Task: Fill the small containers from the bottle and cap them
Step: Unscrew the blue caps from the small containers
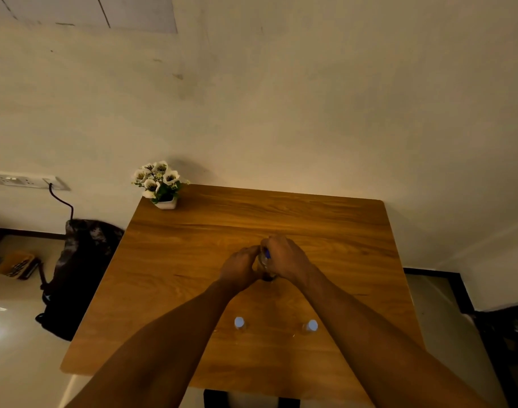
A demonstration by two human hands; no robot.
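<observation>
Bottle [265,265]: stands upright mid-table, both hands wrapped on it; only a sliver of clear body and a bit of blue near the top show between them. It's the landmark for everything below.

Left hand [240,267]: fingers curled round the bottle's left side, lower down. Prob. there to steady the body so it doesn't spin or tip.

Right hand [284,256]: curled over the bottle's top, fingers closed around the neck/cap area w/ the blue bit peeking out. Looks like a twisting grip, so my guess is the cap is being worked; can't tell which way it's turning.

Left small container [239,323]: nearer the person than the bottle, a bit to its left, well apart from it. Pale cap on top, upright.

Right small container [310,326]: nearer the person than the bottle, to its right, also capped and upright. The pair sit spread either side, prob. to leave the arms a free lane to the bottle.

Fill level: can't tell; containers too small and dim.

Stage: judging by caps on both, either early (bottle being opened) or at the end (bottle being closed). Can't say which.

Flower pot [163,198]: beyond the bottle, far left corner of the table [325,225], out of the way.

Dark bag [81,272]: on the floor, left of the bottle, off the table.

Risk: a hard twist could jolt the bottle; the steadying grip is what counters that.
</observation>
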